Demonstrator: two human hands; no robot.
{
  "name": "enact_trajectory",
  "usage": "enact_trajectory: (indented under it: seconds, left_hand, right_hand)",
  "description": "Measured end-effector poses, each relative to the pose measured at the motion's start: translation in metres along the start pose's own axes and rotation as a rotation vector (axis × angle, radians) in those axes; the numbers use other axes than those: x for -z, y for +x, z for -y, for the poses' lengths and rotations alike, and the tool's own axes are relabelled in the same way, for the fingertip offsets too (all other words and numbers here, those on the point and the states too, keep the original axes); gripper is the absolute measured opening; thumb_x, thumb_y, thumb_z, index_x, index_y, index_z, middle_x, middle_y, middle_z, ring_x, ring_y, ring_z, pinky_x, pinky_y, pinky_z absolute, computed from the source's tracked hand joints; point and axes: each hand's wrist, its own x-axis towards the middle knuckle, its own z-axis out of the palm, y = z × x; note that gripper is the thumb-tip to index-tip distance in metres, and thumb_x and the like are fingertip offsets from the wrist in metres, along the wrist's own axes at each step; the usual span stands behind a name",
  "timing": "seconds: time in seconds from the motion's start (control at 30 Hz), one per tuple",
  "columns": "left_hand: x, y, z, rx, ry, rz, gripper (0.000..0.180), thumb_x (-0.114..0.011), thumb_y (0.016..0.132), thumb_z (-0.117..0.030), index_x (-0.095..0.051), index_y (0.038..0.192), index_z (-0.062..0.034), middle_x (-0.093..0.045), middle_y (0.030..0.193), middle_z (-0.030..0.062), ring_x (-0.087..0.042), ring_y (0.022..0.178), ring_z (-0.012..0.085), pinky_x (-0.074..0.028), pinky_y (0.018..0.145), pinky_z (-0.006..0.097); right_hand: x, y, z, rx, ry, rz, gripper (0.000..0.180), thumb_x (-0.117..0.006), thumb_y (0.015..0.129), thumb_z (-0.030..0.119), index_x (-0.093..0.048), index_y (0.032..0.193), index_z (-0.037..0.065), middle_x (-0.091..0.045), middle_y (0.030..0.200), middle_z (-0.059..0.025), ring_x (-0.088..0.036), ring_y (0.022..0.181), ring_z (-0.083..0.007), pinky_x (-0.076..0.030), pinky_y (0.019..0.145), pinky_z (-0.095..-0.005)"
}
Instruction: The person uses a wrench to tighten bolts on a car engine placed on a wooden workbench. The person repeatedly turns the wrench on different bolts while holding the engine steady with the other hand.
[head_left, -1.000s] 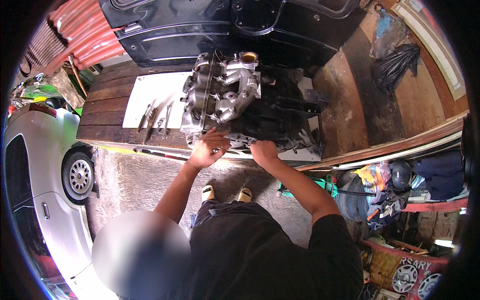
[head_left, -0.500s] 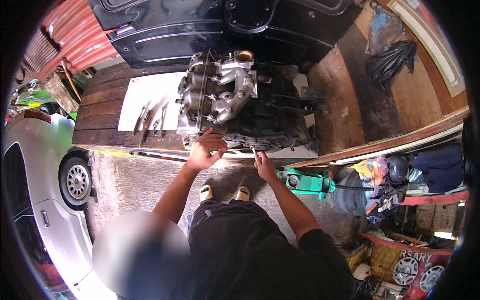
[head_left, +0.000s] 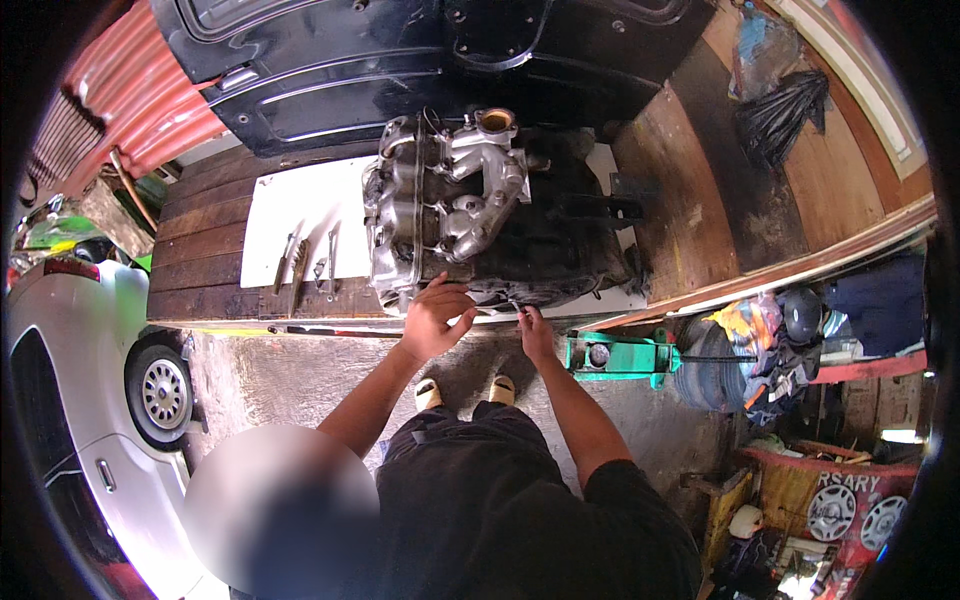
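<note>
An engine with a bare-metal valve cover (head_left: 402, 215) and intake manifold (head_left: 495, 185) lies on a wooden bench. My left hand (head_left: 436, 322) rests at its near edge, fingers stretched and apart, with nothing visible in it. Beside it on the right, my right hand (head_left: 536, 333) is closed in a pinch on a slim metal tool (head_left: 516, 306) against the engine's dark near side. The tool's working end is too small to make out. Left of the engine, several hand tools lie partly on a white sheet (head_left: 300, 205), among them a wrench (head_left: 332, 262).
Wooden boards form the bench (head_left: 200, 230), with a black vehicle panel (head_left: 350, 110) behind. A green floor jack (head_left: 620, 355) stands on the right near tyres and clothing. A silver car (head_left: 100, 400) is on the left. Black plastic bags (head_left: 785, 115) lie at the far right.
The view has shifted slightly, so the bench and engine sit a little lower and further right. Both hands stay at the engine's near side, the right still gripping the slim metal tool.
</note>
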Motion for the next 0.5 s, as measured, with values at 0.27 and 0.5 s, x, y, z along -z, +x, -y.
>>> enact_trajectory:
  seconds: [0.27, 0.5]
  left_hand:
    - [-0.003, -0.001, 0.003, 0.016, -0.008, 0.038, 0.008, -0.063, 0.079, -0.009, -0.07, 0.075, -0.0079, -0.07, 0.084, 0.0056, -0.065, 0.098, 0.0252, -0.038, 0.102, 0.05]
    - [0.0, 0.001, 0.0, -0.006, 0.026, 0.008, 0.012, -0.062, 0.082, -0.014, -0.069, 0.075, -0.0075, -0.07, 0.084, 0.0064, -0.066, 0.094, 0.0244, -0.041, 0.1, 0.048]
  right_hand:
    - [0.005, 0.006, 0.001, 0.062, -0.257, 0.04, 0.034, -0.049, 0.094, 0.037, -0.061, 0.094, 0.006, -0.066, 0.087, -0.0183, -0.063, 0.082, -0.0363, -0.049, 0.069, -0.0479]
    - [0.072, 0.011, 0.057, 0.424, -0.687, -0.029, 0.028, -0.058, 0.088, 0.034, -0.065, 0.074, 0.01, -0.063, 0.064, -0.0107, -0.063, 0.063, -0.0306, -0.047, 0.061, -0.0449]
